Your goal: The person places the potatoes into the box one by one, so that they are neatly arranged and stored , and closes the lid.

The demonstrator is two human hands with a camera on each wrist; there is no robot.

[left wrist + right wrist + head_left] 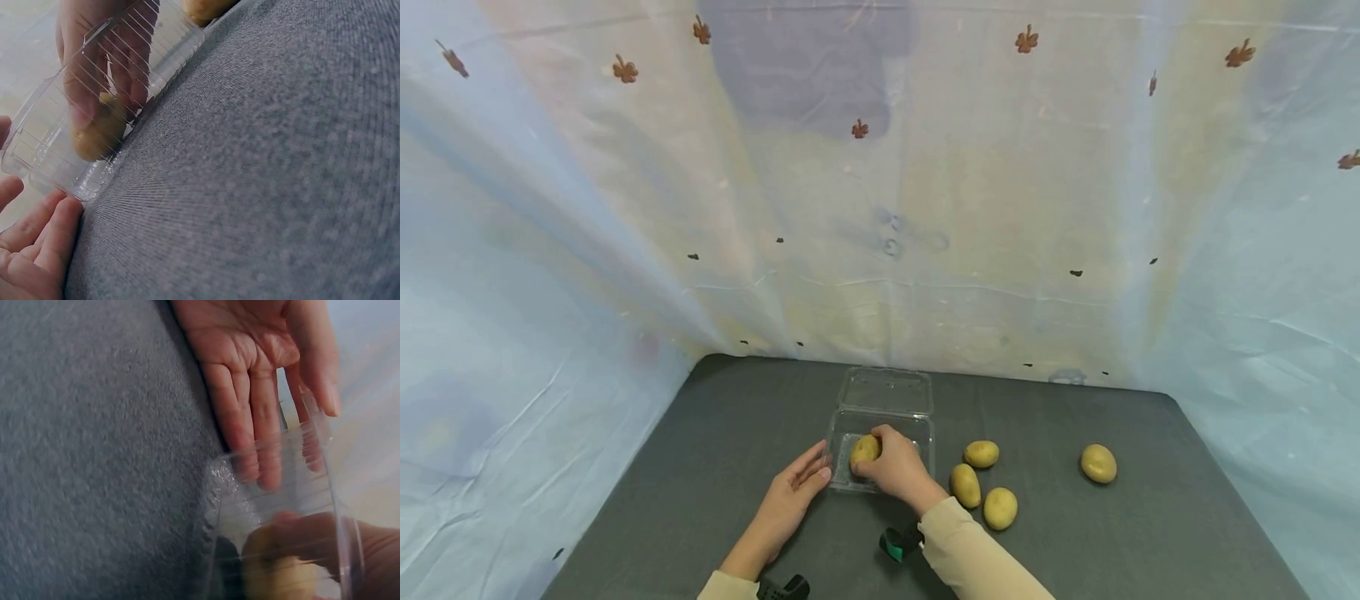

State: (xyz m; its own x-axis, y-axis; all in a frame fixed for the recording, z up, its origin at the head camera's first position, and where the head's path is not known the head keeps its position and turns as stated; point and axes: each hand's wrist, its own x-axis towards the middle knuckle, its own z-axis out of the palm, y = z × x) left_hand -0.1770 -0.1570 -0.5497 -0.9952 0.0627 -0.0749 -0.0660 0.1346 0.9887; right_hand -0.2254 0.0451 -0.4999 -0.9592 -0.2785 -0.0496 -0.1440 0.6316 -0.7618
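A hinged clear plastic container lies unlatched, its lid folded back towards the far edge. Inside it, near the left side, my right hand grips a yellow potato between thumb and fingers. In the left wrist view this potato shows through the ribbed wall, low at the container's bottom. My left hand rests beside the container's left side. The right wrist view shows the left hand with its fingers extended and the fingertips against the clear wall.
Right of the container lie three potatoes close together: one at the back, one at the left, one in front. Another potato sits apart, farther right. The dark grey table ends at a patterned curtain.
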